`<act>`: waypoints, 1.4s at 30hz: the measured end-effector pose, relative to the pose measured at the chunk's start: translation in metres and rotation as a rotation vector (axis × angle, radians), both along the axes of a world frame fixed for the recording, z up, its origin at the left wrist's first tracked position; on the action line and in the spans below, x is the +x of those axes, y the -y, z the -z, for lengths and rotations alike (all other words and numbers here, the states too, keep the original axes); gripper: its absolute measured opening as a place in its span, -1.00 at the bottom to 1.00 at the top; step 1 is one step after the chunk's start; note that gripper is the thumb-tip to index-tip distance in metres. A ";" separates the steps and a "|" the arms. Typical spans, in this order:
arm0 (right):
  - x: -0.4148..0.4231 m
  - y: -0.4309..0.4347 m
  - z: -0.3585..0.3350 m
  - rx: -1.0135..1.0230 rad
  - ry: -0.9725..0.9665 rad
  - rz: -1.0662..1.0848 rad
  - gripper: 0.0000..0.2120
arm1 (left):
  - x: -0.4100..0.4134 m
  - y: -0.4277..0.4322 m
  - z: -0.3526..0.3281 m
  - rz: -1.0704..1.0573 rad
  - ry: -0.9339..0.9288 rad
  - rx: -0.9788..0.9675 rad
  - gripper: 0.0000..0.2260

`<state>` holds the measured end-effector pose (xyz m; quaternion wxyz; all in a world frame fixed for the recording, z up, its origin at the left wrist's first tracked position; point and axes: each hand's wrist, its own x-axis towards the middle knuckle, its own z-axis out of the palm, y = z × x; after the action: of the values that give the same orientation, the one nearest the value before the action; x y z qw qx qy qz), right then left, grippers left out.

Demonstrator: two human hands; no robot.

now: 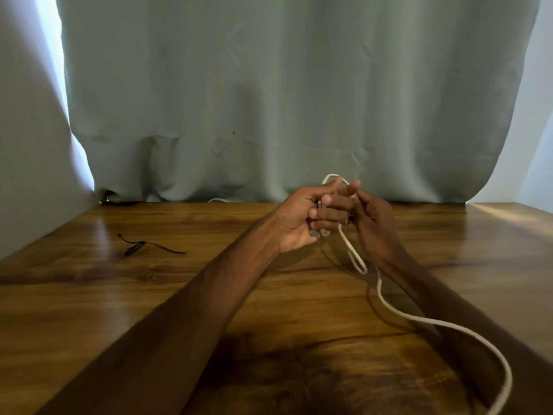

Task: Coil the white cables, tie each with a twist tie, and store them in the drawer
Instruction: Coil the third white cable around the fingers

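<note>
Head view, one moment, items listed by size. Curtain (299, 100): grey-green, hung behind the far edge of the table. Table (119, 310): glossy brown wood, on which both forearms were extended. White cable (386, 304): its long axis was run from the near right corner, where it left the view, diagonally up and away toward the hands; a small loop was seen above the fingertips and another slack loop hung below them. Most of the length was left uncoiled on the wood, so the coiling was judged to be at an early stage. Left hand (299, 220): fingers were curled shut around the gathered turns, apparently to keep them from springing apart. Right hand (369, 215): fingers were partly closed and the cable pinched at their tips, apparently to feed the next turn. Black twist tie (140, 246): laid flat well to the left, untouched, apart from both hands. No drawer was seen.
</note>
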<state>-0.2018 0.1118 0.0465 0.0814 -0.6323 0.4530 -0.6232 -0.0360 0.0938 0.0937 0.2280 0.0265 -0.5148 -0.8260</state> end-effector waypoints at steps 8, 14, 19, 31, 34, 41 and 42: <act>0.031 -0.013 0.012 0.218 -0.241 -0.097 -0.60 | -0.013 -0.005 -0.006 -0.047 -0.042 -0.087 -0.70; 0.043 -0.022 0.010 0.487 -0.310 -0.224 -0.76 | 0.013 0.035 -0.008 -0.435 -0.203 -0.044 -0.81; 0.056 -0.029 0.005 0.581 -0.113 -0.399 -0.78 | 0.021 0.053 0.001 -0.776 -0.126 -0.071 -0.85; 0.026 -0.012 -0.030 0.714 -0.258 -0.381 -0.58 | 0.071 0.076 0.064 -1.005 0.604 -1.169 -0.68; 0.030 0.016 -0.066 0.561 -0.402 -0.143 -0.65 | 0.077 0.080 0.065 -1.011 0.649 -1.089 -0.51; 0.088 0.095 -0.154 -0.046 -1.017 0.262 -0.60 | 0.079 0.094 0.057 -1.084 0.344 -0.615 -0.44; 0.096 0.101 -0.157 -0.059 -1.075 0.243 -0.64 | 0.080 0.096 0.058 -1.125 0.340 -0.598 -0.45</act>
<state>-0.1060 0.0111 0.2035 -0.2518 -0.8065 0.4830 -0.2297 0.0438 -0.0017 0.0356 0.5377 0.3572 -0.6588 -0.3865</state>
